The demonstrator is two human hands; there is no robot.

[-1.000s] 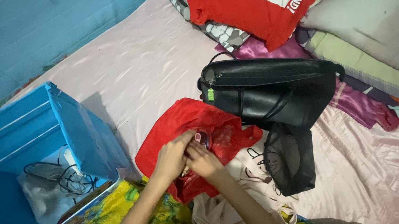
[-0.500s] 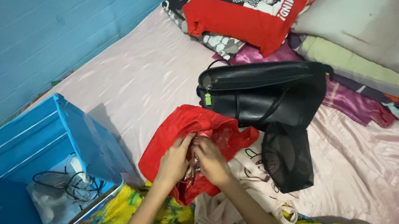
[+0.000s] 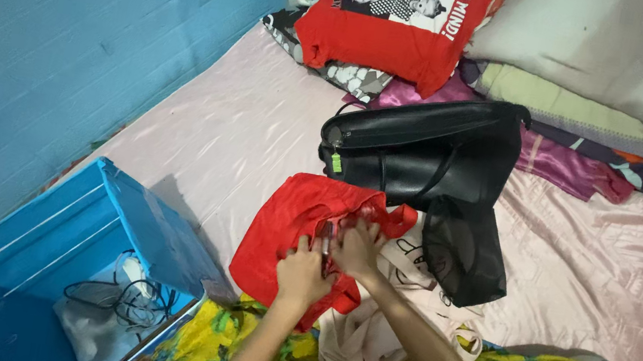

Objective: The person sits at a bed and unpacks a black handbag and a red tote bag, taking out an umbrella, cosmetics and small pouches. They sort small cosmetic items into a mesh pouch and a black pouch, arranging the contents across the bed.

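Both hands have crept slightly up the red cloth [image 3: 287, 227] since the earlier frames, fingers bunching closer at its middle fold; bag and box lie as before. Left hand [image 3: 302, 275] and right hand [image 3: 358, 250] sit together, touching, each pinched on red cloth, which lies on the pink sheet [image 3: 242, 132] near the bed's front edge, partly over a beige garment [image 3: 364, 344]. Black bag [image 3: 422, 150] just beyond; blue box [image 3: 29, 262] with cables at the left edge.
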